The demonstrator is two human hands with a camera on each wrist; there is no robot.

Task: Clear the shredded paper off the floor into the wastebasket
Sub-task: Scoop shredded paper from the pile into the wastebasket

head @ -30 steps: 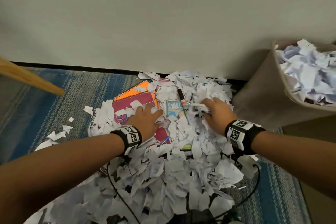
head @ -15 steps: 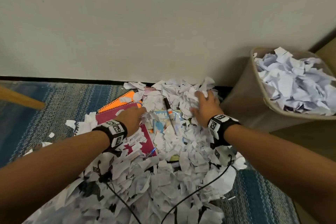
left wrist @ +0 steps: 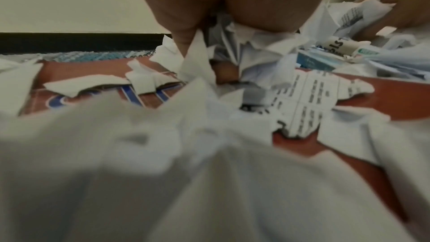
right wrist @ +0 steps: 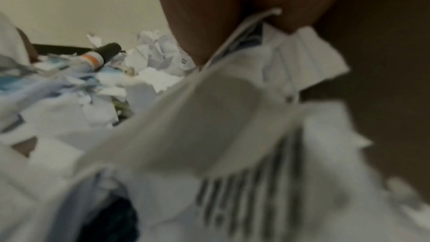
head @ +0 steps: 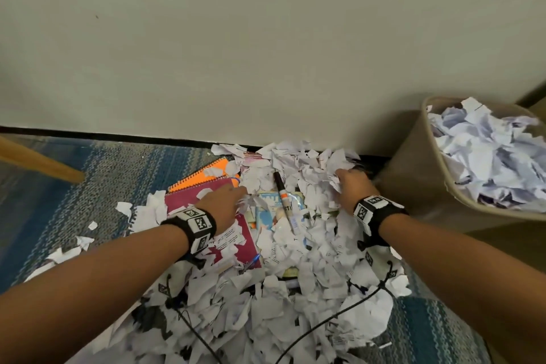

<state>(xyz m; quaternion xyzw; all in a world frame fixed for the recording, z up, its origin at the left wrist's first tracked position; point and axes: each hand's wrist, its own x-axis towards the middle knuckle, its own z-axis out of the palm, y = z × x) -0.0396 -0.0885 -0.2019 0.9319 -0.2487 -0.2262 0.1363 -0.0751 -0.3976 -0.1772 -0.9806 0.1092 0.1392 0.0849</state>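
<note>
Torn white paper scraps [head: 295, 269] lie heaped on the striped carpet against the wall. A tan wastebasket [head: 413, 186] stands at the right, piled high with crumpled paper [head: 487, 154]. My left hand [head: 235, 198] rests on a maroon notebook [head: 195, 198], its fingers [left wrist: 186, 30] curled down into a bunch of scraps. Close beside the basket's wall, my right hand [head: 344, 180] grips a wad of scraps [right wrist: 291, 58] at the heap's far right. In both wrist views, blurred paper fills the foreground.
An orange spiral notebook [head: 206, 174], a marker with an orange band [head: 283, 198] and a blue booklet [head: 269, 213] lie among the scraps. A blue pen [head: 251, 261] and black cables [head: 325, 322] sit nearer me. A wooden leg [head: 38, 162] slants in at the left.
Both hands have slid farther towards the wall. The right hand has moved right, close to the wastebasket, and the left hand has closed on scraps over the maroon notebook.
</note>
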